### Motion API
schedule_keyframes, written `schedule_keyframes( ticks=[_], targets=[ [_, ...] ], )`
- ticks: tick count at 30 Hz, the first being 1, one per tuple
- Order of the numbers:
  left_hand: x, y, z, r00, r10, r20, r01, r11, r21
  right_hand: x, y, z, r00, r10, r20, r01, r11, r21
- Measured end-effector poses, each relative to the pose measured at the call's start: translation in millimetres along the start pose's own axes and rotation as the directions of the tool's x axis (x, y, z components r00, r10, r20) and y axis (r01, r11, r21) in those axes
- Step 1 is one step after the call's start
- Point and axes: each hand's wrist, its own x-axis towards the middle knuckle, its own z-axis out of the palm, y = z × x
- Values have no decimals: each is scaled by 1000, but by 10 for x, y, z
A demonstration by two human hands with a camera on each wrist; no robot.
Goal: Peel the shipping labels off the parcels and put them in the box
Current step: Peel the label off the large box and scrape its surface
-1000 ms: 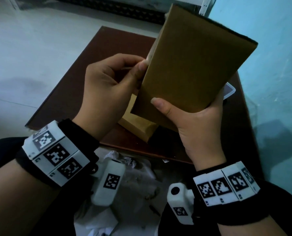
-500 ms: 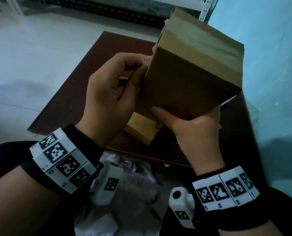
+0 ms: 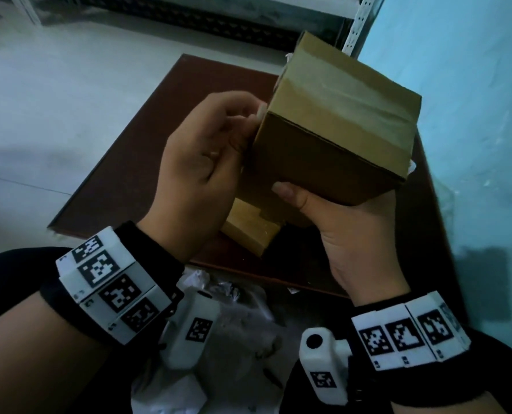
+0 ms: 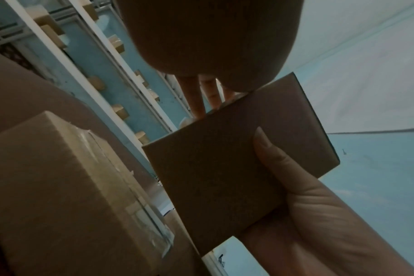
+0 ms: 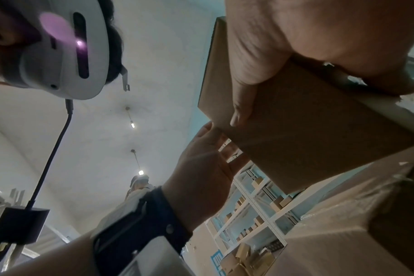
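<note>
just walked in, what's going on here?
A person is holding a cardboard parcel up over a dark brown board. The right hand grips it from below, thumb on the near face. The left hand works at its left edge with curled fingers, apparently picking at a label; the label itself isn't visible. Another parcel lies on the board underneath.

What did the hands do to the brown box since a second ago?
The parcel was turned: a second ago a plain flat side faced the head camera, and now its taped top tips into view. The right hand still holds it from below, and the left hand stays at its left edge. The second parcel still lies on the brown board.
</note>
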Motion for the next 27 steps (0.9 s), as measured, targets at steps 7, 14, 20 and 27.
schedule_keyframes(
  ticks=[7, 14, 20, 27],
  targets=[
    [-40, -11, -25, 995, 25, -98, -22, 999, 30, 42, 160, -20, 996, 82, 26, -85, 992, 96],
    [12, -19, -37, 991, 126, -54, -118, 985, 126, -36, -18, -11, 998, 61, 14, -59, 991, -117],
    [-2, -70, -41, 966, 258, 5, -256, 956, 142, -15, -251, -118, 991, -132, -29, 124, 973, -195],
    [-36, -51, -3, 955, 274, 115, -291, 941, 175, -50, -128, -94, 994, -99, 43, 107, 954, -279]
  ],
)
